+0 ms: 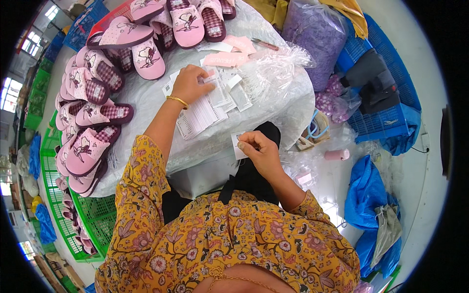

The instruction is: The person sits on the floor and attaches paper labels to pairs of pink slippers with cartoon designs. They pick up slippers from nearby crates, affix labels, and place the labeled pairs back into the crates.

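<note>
My right hand (263, 152) pinches a small white tag (238, 146) between thumb and fingers, held just off the table's near edge above my lap. On the table, my left hand (189, 87) rests over loose paper labels, its thumb and forefinger bent but apart. A fanned stack of white printed labels (198, 118) lies below that hand. Small clear packets holding white tags (239, 96) are just to its right. Pink cards (227, 59) lie beyond the fingers. Pink slippers with dark checked insoles (146, 59) are piled along the table's left and far sides.
A plastic-covered table (156, 110) carries everything. Clear plastic bags (283, 66) and a small cutter (265, 44) lie at its far right. Beside it stand a bag of purple material (315, 41) and a blue crate (383, 63). A green crate (93, 215) is at left.
</note>
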A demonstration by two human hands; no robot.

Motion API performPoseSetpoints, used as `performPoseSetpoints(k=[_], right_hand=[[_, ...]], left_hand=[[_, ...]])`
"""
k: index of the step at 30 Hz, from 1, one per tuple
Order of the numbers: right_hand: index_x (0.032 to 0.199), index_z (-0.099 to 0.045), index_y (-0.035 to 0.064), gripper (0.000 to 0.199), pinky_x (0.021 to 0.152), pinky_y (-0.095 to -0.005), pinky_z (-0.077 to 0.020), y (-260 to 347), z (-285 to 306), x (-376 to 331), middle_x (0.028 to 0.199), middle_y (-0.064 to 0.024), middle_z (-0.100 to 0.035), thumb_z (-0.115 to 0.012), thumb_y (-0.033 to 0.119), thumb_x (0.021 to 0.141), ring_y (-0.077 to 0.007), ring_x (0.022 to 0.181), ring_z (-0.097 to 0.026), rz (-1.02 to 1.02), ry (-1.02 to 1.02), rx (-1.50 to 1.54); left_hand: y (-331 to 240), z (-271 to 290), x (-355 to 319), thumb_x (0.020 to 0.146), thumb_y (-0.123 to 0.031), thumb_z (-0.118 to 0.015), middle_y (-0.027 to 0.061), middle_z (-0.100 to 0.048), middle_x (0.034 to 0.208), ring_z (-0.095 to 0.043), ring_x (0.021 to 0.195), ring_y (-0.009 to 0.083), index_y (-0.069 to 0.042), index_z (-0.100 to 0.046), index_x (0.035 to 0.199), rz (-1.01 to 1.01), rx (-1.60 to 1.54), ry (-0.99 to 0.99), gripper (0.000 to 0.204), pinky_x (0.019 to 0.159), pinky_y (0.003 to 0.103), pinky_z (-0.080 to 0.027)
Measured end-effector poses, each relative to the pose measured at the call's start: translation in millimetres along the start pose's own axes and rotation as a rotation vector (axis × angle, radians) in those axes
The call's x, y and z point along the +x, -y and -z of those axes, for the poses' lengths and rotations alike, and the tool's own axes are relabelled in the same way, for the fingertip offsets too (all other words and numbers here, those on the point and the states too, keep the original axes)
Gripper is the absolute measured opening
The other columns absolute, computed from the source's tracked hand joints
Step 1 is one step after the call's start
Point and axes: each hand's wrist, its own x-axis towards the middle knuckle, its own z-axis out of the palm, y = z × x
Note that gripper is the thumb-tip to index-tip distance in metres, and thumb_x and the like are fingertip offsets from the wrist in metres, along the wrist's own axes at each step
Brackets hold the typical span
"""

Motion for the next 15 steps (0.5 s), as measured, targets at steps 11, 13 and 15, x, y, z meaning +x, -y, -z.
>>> performPoseSetpoints(k=[11, 13, 15], right_hand=[[0.092, -0.063, 0.003, 0.01, 0.064, -0.0209, -0.0446, 12.4, -3.8, 4.8, 0.085, -0.0018, -0.057, -0.067, 0.007, 0.083, -0.0066, 0.069, -0.054, 0.145, 0.034, -0.137], [0.092, -0.063, 0.0026, 0.01, 0.064, -0.0207, -0.0444, 14.8, -6.5, 4.3, 0.085, -0.0012, -0.058, -0.066, 0.007, 0.084, -0.0062, 0.069, -0.054, 0.15, 0.046, -0.12], [0.091, -0.062, 0.0018, 0.01, 0.064, -0.0203, -0.0442, 21.0, -7.3, 3.9, 0.083, -0.0001, -0.058, -0.066, 0.007, 0.084, -0.0055, 0.068, -0.053, 0.123, 0.057, -0.09]], left_hand=[[-8.0, 26.8, 2.3, 0.078, -0.011, -0.071, -0.0021, -0.061, 0.074, -0.052, 0.067, 0.0062, -0.004, -0.063, 0.081, 0.195, -0.387, -0.01, 0.011, 0.064, 0.021, -0.043], [0.5, 27.4, 1.0, 0.077, -0.014, -0.071, -0.0004, -0.061, 0.073, -0.052, 0.065, 0.0086, -0.003, -0.063, 0.081, 0.125, -0.391, -0.067, 0.014, 0.062, 0.023, -0.044], [-4.9, 36.0, -1.3, 0.078, -0.015, -0.07, -0.0006, -0.06, 0.073, -0.052, 0.065, 0.0086, -0.003, -0.063, 0.082, 0.112, -0.439, -0.06, 0.015, 0.062, 0.023, -0.044]])
